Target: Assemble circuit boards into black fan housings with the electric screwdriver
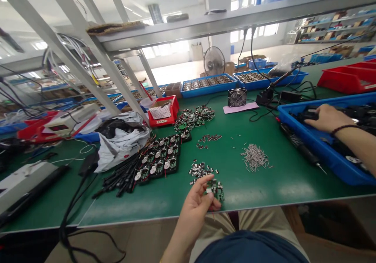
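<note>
Left hand (pixel 195 204) pinches a circuit board (pixel 216 190); right hand (pixel 327 118) lies in a tray (pixel 311 147).

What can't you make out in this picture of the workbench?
In the head view:
The small part in the left hand: the fingers hide most of it.
Whatever lies under the right hand: the hand hides it.
The far end of the blue tray: cut off by the right edge.
Print on the circuit boards: too small to read.
</note>
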Demonstrator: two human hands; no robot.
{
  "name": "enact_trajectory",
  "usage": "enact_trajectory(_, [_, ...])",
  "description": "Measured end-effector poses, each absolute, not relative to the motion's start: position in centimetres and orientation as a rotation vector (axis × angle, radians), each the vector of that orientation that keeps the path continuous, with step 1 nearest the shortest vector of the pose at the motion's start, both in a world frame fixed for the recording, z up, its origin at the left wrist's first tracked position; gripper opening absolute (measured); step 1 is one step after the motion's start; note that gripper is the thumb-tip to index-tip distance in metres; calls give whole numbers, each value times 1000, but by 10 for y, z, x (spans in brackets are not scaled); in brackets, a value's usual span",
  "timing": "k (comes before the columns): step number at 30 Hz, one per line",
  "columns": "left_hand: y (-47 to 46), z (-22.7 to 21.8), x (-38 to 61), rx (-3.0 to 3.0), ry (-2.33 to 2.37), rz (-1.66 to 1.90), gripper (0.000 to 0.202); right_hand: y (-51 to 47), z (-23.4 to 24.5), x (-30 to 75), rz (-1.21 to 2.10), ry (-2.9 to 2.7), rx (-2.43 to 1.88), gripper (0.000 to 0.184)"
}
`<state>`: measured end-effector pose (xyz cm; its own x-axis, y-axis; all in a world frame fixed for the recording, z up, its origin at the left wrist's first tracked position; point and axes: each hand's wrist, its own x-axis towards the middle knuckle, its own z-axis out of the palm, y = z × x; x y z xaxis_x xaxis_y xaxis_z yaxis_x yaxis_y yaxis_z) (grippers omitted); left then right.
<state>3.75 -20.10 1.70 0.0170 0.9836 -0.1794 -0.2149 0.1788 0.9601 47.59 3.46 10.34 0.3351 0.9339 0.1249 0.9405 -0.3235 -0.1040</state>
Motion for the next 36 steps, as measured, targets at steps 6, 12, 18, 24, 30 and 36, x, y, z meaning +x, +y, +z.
enact_trajectory(6, [-204, 20, 37, 997, 1197, 1154, 44, -49, 104, 391, 156, -2144, -1736, 41])
enact_trajectory(12, [-202, 16, 41, 1043, 1214, 1173, 48, -112, 31, 284, 616, -2607, -835, 44])
enact_trajectory(18, [-197, 18, 45, 1207, 1289, 1100, 41, -121, 32, 291, 601, -2523, -711, 85])
enact_trajectory(24, [-183, 35, 69, 1196, 1140, 1015, 37, -149, 32, 285, 663, -2348, -709, 51])
enact_trajectory(30, [-181, 36, 71, 1431, 1203, 895, 32, -158, 16, 291, 588, -2255, -790, 39])
enact_trajectory(36, [-161, 40, 44, 2193, 1366, 660, 80, -152, 5, 305, 451, -2174, -836, 40])
